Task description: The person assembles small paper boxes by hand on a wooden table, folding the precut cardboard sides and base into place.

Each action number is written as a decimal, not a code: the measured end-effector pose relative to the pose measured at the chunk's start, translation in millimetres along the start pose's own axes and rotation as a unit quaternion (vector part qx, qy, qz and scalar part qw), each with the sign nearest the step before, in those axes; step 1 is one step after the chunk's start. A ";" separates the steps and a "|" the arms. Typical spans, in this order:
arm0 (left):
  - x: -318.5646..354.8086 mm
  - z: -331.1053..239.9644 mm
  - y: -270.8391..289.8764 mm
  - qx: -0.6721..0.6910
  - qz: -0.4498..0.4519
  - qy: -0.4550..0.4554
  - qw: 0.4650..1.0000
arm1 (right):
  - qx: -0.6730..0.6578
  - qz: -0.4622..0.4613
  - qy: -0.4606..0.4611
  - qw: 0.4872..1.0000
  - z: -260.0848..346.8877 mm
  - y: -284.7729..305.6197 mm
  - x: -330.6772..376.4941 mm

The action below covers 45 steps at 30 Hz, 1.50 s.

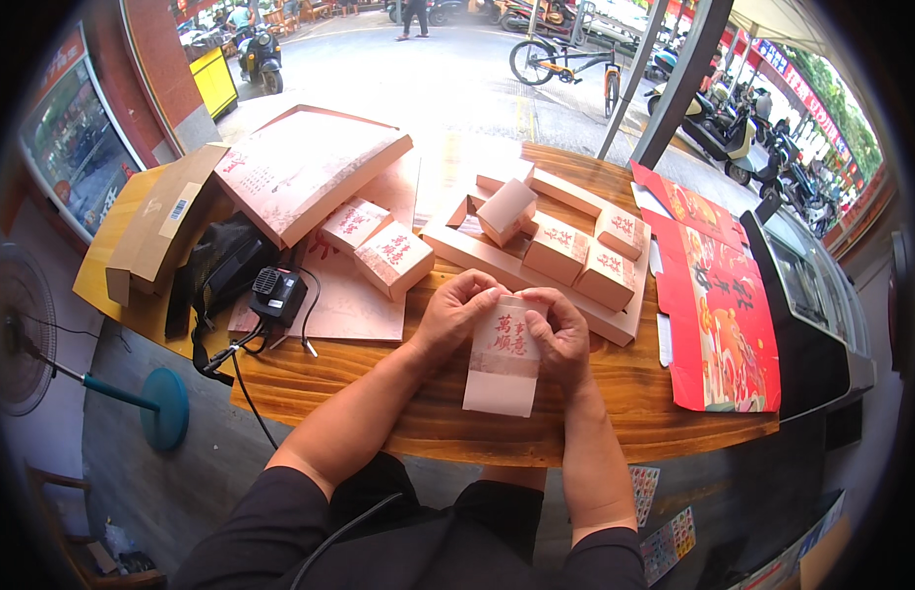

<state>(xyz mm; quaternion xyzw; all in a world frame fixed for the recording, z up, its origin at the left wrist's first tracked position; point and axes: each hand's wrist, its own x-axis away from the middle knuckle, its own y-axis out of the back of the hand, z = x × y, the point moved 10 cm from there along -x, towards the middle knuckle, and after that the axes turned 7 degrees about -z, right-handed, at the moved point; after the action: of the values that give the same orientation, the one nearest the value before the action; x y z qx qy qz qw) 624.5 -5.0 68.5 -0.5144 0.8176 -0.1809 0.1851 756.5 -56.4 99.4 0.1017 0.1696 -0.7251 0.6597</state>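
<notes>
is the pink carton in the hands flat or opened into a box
Flat, it seems: the pink carton shows no raised side walls.

Pale pink, red-lettered carton (502, 366), dark-streaked orange-brown table (447, 423), red, pink-and-gold-patterned cardboard sheet (718, 310).

I see one wide camera up on the head, looking down close at both hands (455, 315) (563, 339), street (447, 84) far off at twelve o'clock.

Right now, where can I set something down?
Two bare patches of table: right, between your right forearm and the red sheet; left, between your left forearm and the pink sheet. Crowded: the left end, with bag, adapter and large box; and beyond the pink carton in your hands, where boxes crowd the tray.
</notes>
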 end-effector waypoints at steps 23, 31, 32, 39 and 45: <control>7.6 -10.7 -19.1 -0.056 0.067 -0.069 0.994 | -0.031 -0.056 0.038 0.997 6.4 13.6 -1.0; 7.3 -12.5 -21.1 -0.070 0.075 -0.087 0.991 | -0.008 -0.024 0.084 0.996 17.9 9.0 -2.0; 7.4 -11.9 -21.3 -0.068 0.076 -0.084 0.991 | -0.018 -0.025 0.065 0.997 13.8 9.7 -1.9; 9.8 -11.3 -17.0 -0.052 0.036 -0.046 0.997 | -0.067 -0.033 0.027 0.997 3.2 12.6 0.2; 6.8 -20.0 -4.2 -0.078 -0.014 -0.081 0.994 | -0.085 0.004 0.037 0.996 14.1 0.0 -1.0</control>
<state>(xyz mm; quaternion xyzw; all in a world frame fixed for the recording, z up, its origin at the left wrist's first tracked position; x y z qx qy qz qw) 615.2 -10.7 87.0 -0.5517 0.8042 -0.0770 0.2074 757.7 -60.9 112.8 0.0728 0.2542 -0.7011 0.6622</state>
